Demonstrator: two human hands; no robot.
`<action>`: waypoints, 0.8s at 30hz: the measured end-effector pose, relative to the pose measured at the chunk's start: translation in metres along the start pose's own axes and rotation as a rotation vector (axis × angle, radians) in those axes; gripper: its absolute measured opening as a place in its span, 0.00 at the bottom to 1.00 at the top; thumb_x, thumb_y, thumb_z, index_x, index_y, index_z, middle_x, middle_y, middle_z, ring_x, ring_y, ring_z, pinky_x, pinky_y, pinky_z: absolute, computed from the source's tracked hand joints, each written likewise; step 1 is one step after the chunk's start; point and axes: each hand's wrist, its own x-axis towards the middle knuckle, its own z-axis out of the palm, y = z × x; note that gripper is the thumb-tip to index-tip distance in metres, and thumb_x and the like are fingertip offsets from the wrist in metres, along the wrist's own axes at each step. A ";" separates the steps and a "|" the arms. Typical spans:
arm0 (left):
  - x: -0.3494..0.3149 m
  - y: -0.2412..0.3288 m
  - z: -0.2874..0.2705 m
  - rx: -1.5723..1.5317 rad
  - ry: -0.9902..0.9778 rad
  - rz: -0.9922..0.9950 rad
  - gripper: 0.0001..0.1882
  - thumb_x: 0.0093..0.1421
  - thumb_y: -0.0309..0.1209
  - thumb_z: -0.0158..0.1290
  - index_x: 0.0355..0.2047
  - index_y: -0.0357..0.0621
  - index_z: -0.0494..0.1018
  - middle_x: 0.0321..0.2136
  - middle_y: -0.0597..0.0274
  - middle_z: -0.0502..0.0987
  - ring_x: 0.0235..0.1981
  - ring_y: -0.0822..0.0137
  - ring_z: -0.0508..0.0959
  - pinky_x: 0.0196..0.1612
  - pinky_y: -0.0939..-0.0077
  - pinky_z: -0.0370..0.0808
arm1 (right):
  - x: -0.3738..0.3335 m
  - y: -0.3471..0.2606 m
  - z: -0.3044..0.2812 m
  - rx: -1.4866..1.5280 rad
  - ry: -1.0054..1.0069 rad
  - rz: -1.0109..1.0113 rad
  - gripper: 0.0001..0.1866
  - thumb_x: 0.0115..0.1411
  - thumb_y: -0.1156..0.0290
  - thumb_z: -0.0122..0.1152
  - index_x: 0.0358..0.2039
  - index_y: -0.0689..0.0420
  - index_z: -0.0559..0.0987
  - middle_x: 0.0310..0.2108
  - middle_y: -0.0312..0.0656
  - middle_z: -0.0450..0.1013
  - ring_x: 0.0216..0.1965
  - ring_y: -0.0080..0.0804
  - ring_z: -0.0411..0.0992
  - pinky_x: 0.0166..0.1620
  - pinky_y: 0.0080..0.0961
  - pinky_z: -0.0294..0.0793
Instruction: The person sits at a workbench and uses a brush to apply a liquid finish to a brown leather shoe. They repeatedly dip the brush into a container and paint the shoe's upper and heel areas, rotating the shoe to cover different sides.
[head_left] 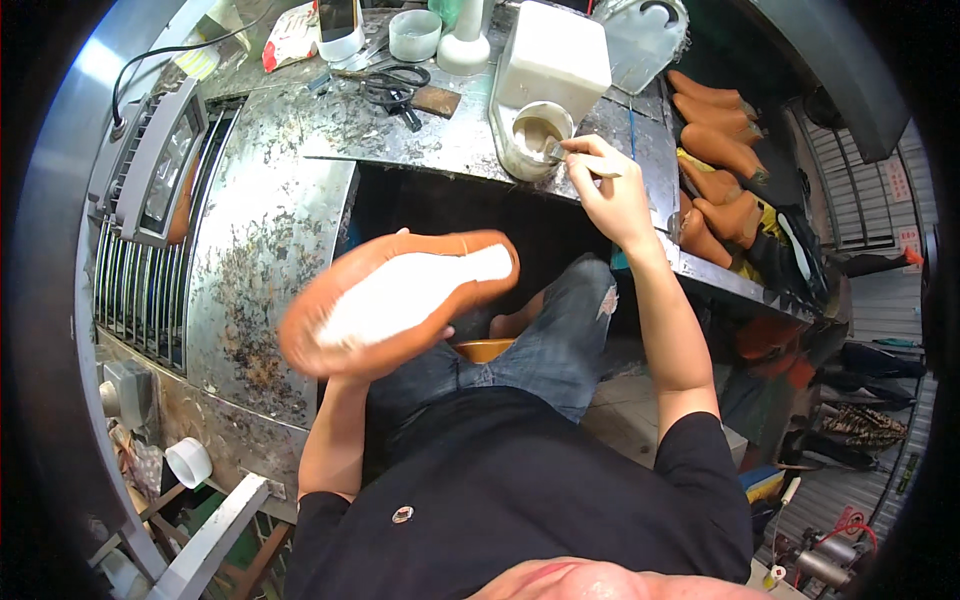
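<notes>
The shoe (pixel 400 300) is brown, slightly blurred, and tilted underside up; its white bottom shows, broad end lower left. The brush (pixel 604 168) has a pale handle; its tip is at the rim of the cup (pixel 520 168), which is translucent and contains pale paste (pixel 536 132).

from the person's head, one wide fisheye view looks steeply down past the chest (pixel 540 480) onto the nearby surface (pixel 275 180).

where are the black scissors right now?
In the head view, the black scissors lie upper left of centre on the metal bench, beside a brown block.
</notes>
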 end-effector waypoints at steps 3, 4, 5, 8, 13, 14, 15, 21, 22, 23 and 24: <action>0.018 0.016 0.053 0.853 0.395 0.646 0.41 0.56 0.21 0.69 0.69 0.42 0.65 0.62 0.50 0.74 0.63 0.54 0.75 0.67 0.61 0.71 | -0.009 0.010 0.000 0.079 0.048 -0.048 0.12 0.70 0.71 0.60 0.48 0.64 0.84 0.38 0.40 0.83 0.34 0.25 0.78 0.40 0.23 0.76; 0.026 0.023 0.044 0.973 0.343 0.802 0.41 0.54 0.20 0.70 0.67 0.41 0.65 0.62 0.48 0.74 0.63 0.51 0.75 0.66 0.60 0.72 | -0.013 0.013 0.000 0.181 0.053 0.046 0.12 0.71 0.70 0.60 0.48 0.64 0.84 0.38 0.40 0.83 0.35 0.24 0.78 0.40 0.23 0.76; 0.030 0.027 0.040 1.060 0.301 0.893 0.39 0.54 0.22 0.69 0.66 0.41 0.66 0.62 0.47 0.74 0.62 0.49 0.75 0.66 0.57 0.71 | -0.017 0.016 0.001 0.284 0.058 0.140 0.13 0.72 0.70 0.59 0.49 0.64 0.84 0.37 0.39 0.82 0.35 0.24 0.79 0.40 0.22 0.77; 0.039 0.038 0.034 1.268 0.213 1.044 0.33 0.57 0.26 0.65 0.63 0.41 0.68 0.62 0.46 0.75 0.62 0.46 0.76 0.66 0.48 0.69 | -0.023 0.028 0.002 0.524 0.195 0.305 0.15 0.75 0.64 0.58 0.49 0.63 0.84 0.34 0.39 0.81 0.33 0.22 0.79 0.39 0.22 0.79; 0.041 0.038 0.040 1.433 0.190 1.088 0.31 0.58 0.29 0.65 0.62 0.45 0.70 0.62 0.52 0.76 0.63 0.48 0.76 0.68 0.48 0.67 | -0.045 0.007 0.002 1.256 0.217 0.548 0.21 0.76 0.56 0.56 0.48 0.66 0.82 0.29 0.40 0.78 0.26 0.24 0.76 0.34 0.26 0.82; 0.042 0.036 0.040 1.444 0.194 1.099 0.31 0.58 0.29 0.65 0.61 0.45 0.70 0.62 0.53 0.76 0.64 0.49 0.76 0.68 0.48 0.66 | -0.051 -0.006 0.004 1.246 0.186 0.538 0.22 0.76 0.55 0.55 0.46 0.66 0.82 0.26 0.39 0.77 0.24 0.24 0.74 0.31 0.27 0.81; 0.045 0.034 0.040 1.450 0.195 1.114 0.31 0.57 0.29 0.65 0.61 0.46 0.70 0.62 0.53 0.76 0.64 0.49 0.76 0.68 0.47 0.66 | -0.057 -0.021 0.003 1.231 0.124 0.524 0.22 0.77 0.56 0.54 0.45 0.66 0.82 0.26 0.39 0.77 0.24 0.23 0.75 0.30 0.26 0.81; 0.049 0.035 0.048 1.485 0.223 1.107 0.30 0.59 0.27 0.64 0.61 0.47 0.70 0.62 0.55 0.76 0.64 0.50 0.75 0.69 0.47 0.66 | -0.063 -0.070 0.011 1.060 0.026 0.463 0.20 0.76 0.59 0.56 0.41 0.65 0.84 0.29 0.38 0.78 0.26 0.20 0.76 0.30 0.20 0.81; 0.049 0.036 0.048 1.498 0.229 1.097 0.29 0.59 0.27 0.63 0.61 0.47 0.70 0.62 0.55 0.76 0.64 0.50 0.75 0.69 0.47 0.66 | -0.063 -0.072 0.010 1.039 0.020 0.421 0.20 0.76 0.59 0.56 0.40 0.66 0.84 0.29 0.39 0.78 0.26 0.21 0.76 0.30 0.20 0.81; 0.049 0.037 0.048 1.516 0.233 1.094 0.29 0.59 0.26 0.63 0.61 0.48 0.70 0.62 0.56 0.76 0.64 0.51 0.75 0.69 0.47 0.66 | -0.063 -0.073 0.010 1.018 0.014 0.380 0.20 0.76 0.60 0.56 0.40 0.66 0.84 0.29 0.39 0.78 0.26 0.21 0.76 0.30 0.20 0.80; 0.048 0.038 0.048 1.533 0.237 1.088 0.29 0.60 0.26 0.62 0.61 0.48 0.70 0.62 0.56 0.76 0.64 0.51 0.75 0.69 0.48 0.67 | -0.065 -0.076 0.010 1.042 0.016 0.372 0.19 0.76 0.61 0.56 0.38 0.66 0.83 0.28 0.39 0.78 0.26 0.21 0.76 0.29 0.20 0.80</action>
